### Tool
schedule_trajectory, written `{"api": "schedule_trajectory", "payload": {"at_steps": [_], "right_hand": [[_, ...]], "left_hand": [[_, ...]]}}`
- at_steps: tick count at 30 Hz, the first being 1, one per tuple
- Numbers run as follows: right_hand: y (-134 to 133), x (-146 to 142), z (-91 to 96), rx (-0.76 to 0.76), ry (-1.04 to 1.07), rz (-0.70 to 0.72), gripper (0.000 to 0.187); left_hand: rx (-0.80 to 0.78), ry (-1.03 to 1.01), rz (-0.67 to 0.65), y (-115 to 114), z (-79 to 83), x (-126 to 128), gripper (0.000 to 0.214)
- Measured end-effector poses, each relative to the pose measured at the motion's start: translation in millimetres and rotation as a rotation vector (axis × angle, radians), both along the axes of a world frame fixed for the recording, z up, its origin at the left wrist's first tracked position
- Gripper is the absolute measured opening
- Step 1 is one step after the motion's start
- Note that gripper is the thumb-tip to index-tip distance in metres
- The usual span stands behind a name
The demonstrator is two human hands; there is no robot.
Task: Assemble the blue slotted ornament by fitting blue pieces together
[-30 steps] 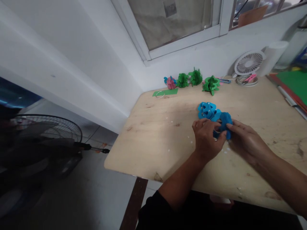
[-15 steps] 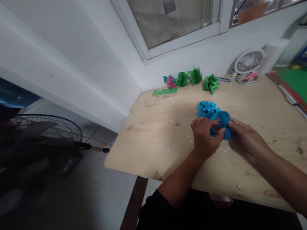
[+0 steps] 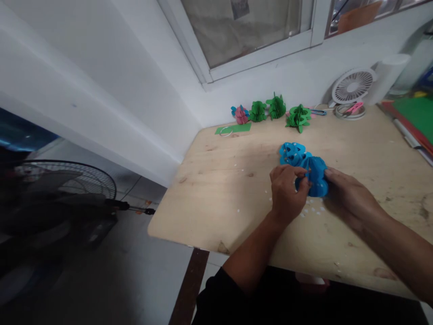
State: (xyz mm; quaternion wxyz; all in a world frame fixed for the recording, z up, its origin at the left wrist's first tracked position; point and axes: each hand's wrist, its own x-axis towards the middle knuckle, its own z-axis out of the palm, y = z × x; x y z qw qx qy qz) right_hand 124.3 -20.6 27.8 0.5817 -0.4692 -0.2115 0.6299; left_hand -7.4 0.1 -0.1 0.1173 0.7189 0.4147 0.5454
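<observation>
A blue paper cutout with rounded lobes is held between my two hands above the table. My left hand pinches its left side between thumb and fingers. Along its right edge my right hand grips it, with part of the fingers hidden behind the paper. Just behind lies a pile of blue paper pieces with cut-out holes and small white spots. Several tiny white bits are scattered on the wood below my hands.
Folded green paper shapes and a pink-and-blue one stand along the wall. A green strip with a ring, a small white fan, pink-handled scissors and green sheets lie around the wooden table.
The blue paper cutout has turned from a curled, bent shape to a flatter one facing me. My left thumb and fingers have drawn closer together on its left side.
</observation>
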Motion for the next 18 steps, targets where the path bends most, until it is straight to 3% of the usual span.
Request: {"api": "schedule_trajectory", "payload": {"at_steps": [8,18], "right_hand": [[3,3,-6.4,0.044,0.025,0.040,0.014],[7,8,-14.8,0.037,0.075,0.074,0.017]], "left_hand": [[0.058,0.194,0.054,0,-2.6,0,0.018],[0.182,0.343,0.056,-4,-2.8,6,0.009]]}}
